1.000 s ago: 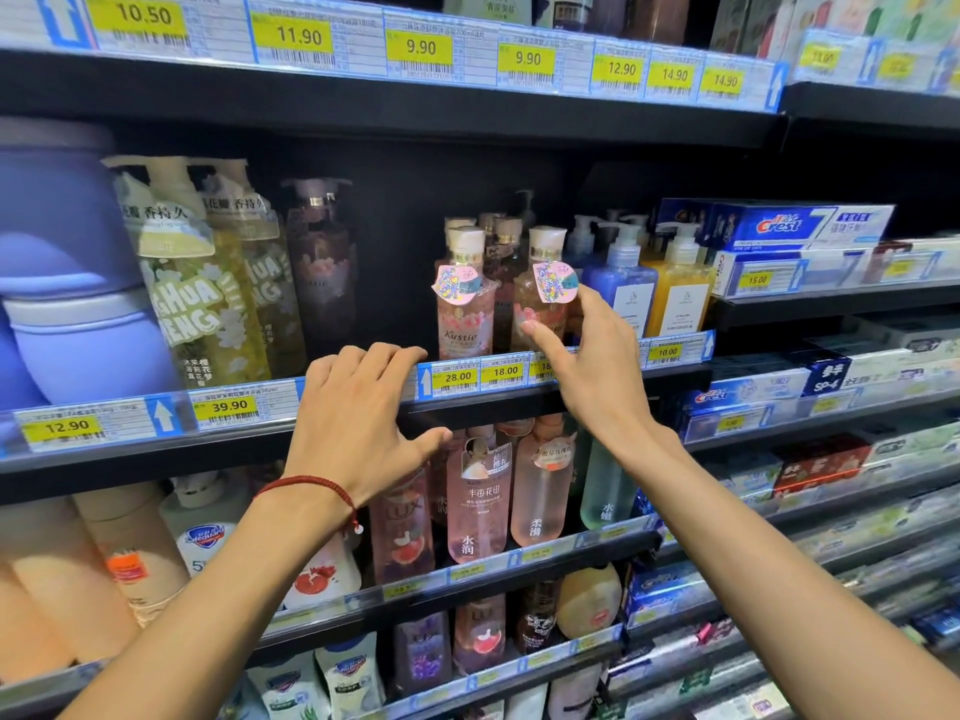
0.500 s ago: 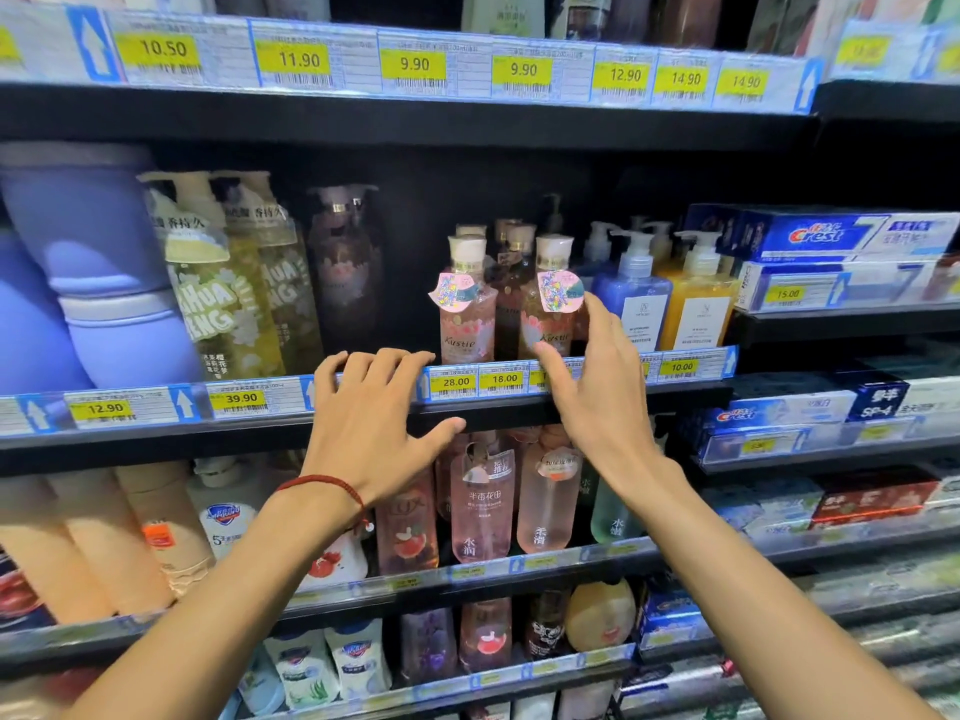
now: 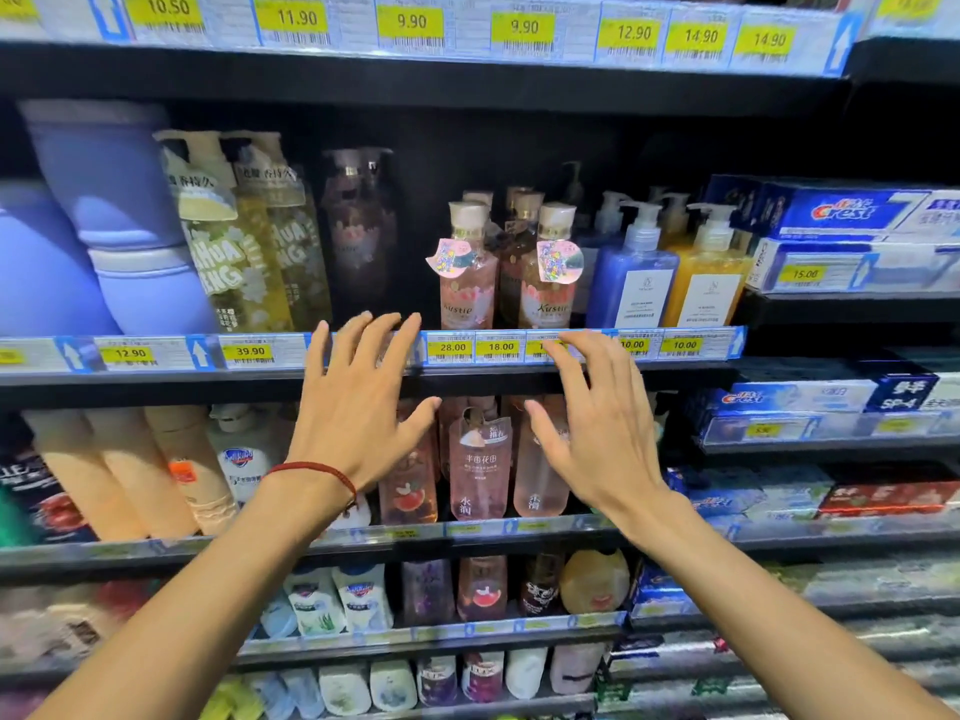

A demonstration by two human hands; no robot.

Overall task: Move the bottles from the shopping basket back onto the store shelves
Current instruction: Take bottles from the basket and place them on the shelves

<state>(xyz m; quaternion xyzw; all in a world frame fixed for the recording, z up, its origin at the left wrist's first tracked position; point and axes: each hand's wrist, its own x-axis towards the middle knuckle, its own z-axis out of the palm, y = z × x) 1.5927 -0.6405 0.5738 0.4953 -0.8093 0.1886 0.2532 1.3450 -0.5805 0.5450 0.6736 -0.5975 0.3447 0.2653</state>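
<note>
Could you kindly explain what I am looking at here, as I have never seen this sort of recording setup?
There is no machine here. A person works with two bare hands, and the picture comes from a wide-angle camera worn on their head, looking forward and down.

The left hand, with a red cord bracelet at the wrist, and the right hand are both open with fingers spread, in front of the price rail of a store shelf. Neither holds anything.

Just above the hands, the left pink bottle and the right pink bottle, each with a paper tag, stand upright at the shelf's front. To their right stand a blue pump bottle and a yellow pump bottle, then toothpaste boxes. More bottles fill the shelves below. The shopping basket is not in view.
</note>
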